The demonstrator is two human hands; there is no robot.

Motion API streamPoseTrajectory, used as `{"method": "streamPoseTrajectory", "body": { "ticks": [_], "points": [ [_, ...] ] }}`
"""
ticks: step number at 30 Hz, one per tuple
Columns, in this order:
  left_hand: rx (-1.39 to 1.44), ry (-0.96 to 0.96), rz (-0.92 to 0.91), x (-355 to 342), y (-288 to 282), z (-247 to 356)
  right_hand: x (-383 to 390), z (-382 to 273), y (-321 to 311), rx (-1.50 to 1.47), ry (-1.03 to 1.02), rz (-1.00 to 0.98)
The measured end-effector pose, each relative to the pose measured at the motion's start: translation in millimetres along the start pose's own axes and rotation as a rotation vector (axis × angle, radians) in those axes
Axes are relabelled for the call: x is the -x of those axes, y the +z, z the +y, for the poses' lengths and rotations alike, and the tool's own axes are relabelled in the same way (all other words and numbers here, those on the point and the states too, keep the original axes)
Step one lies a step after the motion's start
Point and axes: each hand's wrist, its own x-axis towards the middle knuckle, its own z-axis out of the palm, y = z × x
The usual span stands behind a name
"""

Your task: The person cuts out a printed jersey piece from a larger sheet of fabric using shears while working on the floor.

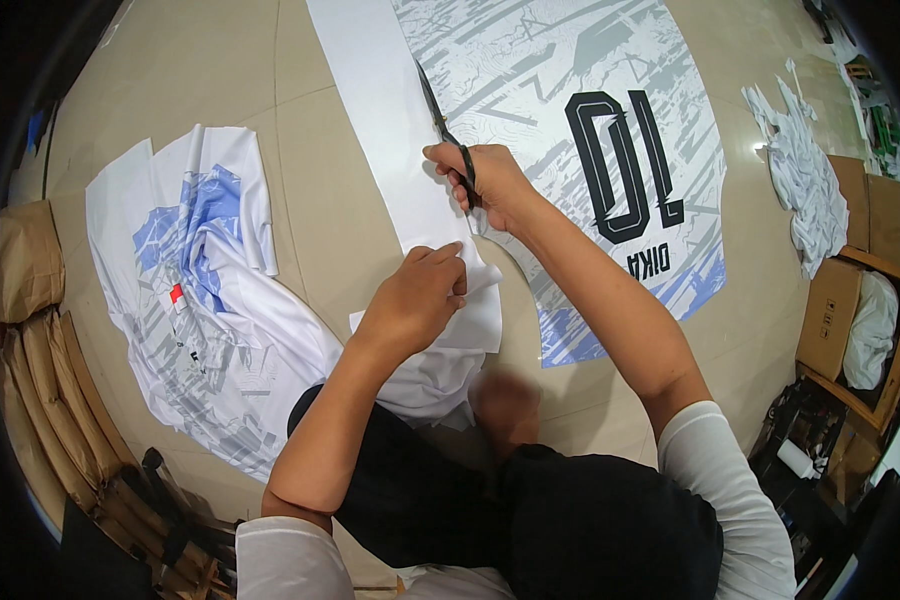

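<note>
My right hand (495,185) is closed round the handles of black scissors (436,110), whose blades point away from me. The blades lie along the line between a plain white fabric strip (365,90) and a printed jersey panel (530,80) in grey, white and blue with large black figures. Nearer to me, my left hand (415,305) has its fingers curled on the loose end of the white strip, which bunches up in front of my legs. The right forearm passes over the printed panel's near left edge.
More printed white, grey and blue fabric (200,250) lies rumpled on the tiled floor (315,160) to the left. White scraps (805,170) are heaped at the right, near cardboard boxes (828,305). Brown paper packages (60,400) line the left side. My bare foot (505,405) rests close by.
</note>
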Motion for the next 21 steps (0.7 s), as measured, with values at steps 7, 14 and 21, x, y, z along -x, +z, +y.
{"method": "streamPoseTrajectory", "body": {
  "ticks": [7, 14, 21],
  "points": [
    [0.029, -0.034, -0.026, -0.7, -2.7, 4.5, -16.1, -8.3, -0.7, 0.026, 0.015, 0.019],
    [0.026, -0.027, -0.037, -1.6, -3.4, 3.5, -22.4, -5.4, -1.6, 0.034, -0.002, 0.023],
    [0.033, -0.021, -0.054, -1.9, -4.0, 1.7, -23.5, -3.7, -1.9, 0.057, -0.001, 0.012]
  ]
}}
